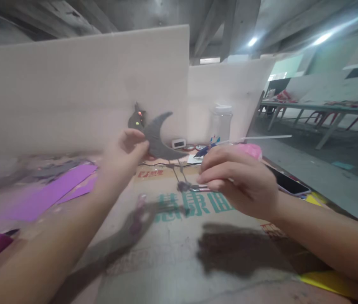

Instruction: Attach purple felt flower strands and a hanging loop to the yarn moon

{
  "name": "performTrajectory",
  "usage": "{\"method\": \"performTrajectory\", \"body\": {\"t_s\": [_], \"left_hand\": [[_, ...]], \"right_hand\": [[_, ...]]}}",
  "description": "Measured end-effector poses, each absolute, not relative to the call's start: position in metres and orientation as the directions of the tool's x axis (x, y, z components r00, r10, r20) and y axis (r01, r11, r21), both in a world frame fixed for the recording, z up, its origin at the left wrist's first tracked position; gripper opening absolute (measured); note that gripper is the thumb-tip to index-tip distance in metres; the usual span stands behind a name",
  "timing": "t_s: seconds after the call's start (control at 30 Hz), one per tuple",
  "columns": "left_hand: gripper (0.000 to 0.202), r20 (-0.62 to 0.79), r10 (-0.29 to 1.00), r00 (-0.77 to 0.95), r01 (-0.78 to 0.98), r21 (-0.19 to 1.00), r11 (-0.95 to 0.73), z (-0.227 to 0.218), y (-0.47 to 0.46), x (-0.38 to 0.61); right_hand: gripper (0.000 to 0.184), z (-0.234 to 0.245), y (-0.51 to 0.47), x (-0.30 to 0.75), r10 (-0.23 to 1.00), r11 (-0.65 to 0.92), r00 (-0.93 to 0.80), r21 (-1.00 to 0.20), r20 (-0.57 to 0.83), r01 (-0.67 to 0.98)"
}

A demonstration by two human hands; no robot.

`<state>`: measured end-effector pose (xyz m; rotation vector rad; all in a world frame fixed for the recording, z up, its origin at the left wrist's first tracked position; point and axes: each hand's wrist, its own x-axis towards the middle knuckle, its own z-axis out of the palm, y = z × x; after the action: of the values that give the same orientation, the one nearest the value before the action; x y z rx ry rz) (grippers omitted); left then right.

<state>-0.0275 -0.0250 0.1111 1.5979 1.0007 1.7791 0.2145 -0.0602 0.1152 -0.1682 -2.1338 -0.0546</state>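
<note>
A dark grey crescent moon (158,137) is upright above the table, pinched at its left side between the thumb and fingers of my left hand (131,145). Two thin dark strands (176,172) hang below the crescent towards a small dark blurred piece (183,185). My right hand (239,177) is to the right of the crescent and apart from it, its fingers bent and pressed together. Whatever those fingertips may hold is hidden. Behind the left hand, a dark cat-like figure (137,119) with small coloured dots stands against the white board.
Printed cardboard (134,270) covers the table. Purple sheets (52,194) are at left. A clear lidded jar (221,122), small digital display (179,144) and pink object (251,150) stand behind. A phone (289,181) lies at right. White boards (80,93) wall off the back.
</note>
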Motion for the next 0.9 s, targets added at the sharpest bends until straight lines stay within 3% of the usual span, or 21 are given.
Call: {"method": "performTrajectory", "body": {"t_s": [0.13, 0.27, 0.33, 0.43, 0.7, 0.8, 0.87, 0.9], "left_hand": [[0.017, 0.611, 0.728, -0.311, 0.134, 0.786, -0.603, 0.118, -0.007, -0.049], [0.018, 0.599, 0.728, -0.333, 0.106, 0.791, -0.602, 0.118, 0.008, -0.061], [0.018, 0.605, 0.731, -0.317, 0.095, 0.787, -0.61, 0.116, 0.011, -0.062], [0.019, 0.617, 0.729, -0.296, 0.11, 0.78, -0.616, 0.116, 0.009, -0.061], [0.017, 0.59, 0.76, -0.273, 0.078, 0.801, -0.594, 0.12, -0.001, -0.055], [0.018, 0.605, 0.75, -0.269, 0.074, 0.789, -0.61, 0.121, -0.001, -0.056], [0.019, 0.621, 0.738, -0.262, 0.078, 0.776, -0.626, 0.121, -0.001, -0.056], [0.018, 0.631, 0.734, -0.252, 0.079, 0.769, -0.634, 0.121, -0.002, -0.056]], "right_hand": [[0.032, 0.118, -0.059, 0.222, 0.241, 0.968, -0.657, -0.229, 0.714, 0.106], [0.024, 0.082, -0.044, 0.228, 0.513, 0.817, -0.784, -0.479, 0.35, 0.321], [0.038, 0.058, -0.036, 0.23, 0.572, 0.757, -0.795, -0.502, 0.202, 0.417], [0.063, 0.027, -0.022, 0.229, 0.592, 0.737, -0.805, -0.426, 0.031, 0.525], [0.07, 0.013, 0.011, 0.192, 0.554, 0.809, -0.828, -0.286, 0.081, 0.514], [0.063, 0.027, -0.007, 0.194, 0.377, 0.834, -0.924, -0.459, 0.071, 0.305], [0.056, 0.036, -0.018, 0.204, 0.121, 0.718, -0.993, -0.691, 0.002, 0.086], [0.067, 0.039, -0.02, 0.21, 0.19, 0.641, -0.982, -0.76, 0.021, 0.107]]}}
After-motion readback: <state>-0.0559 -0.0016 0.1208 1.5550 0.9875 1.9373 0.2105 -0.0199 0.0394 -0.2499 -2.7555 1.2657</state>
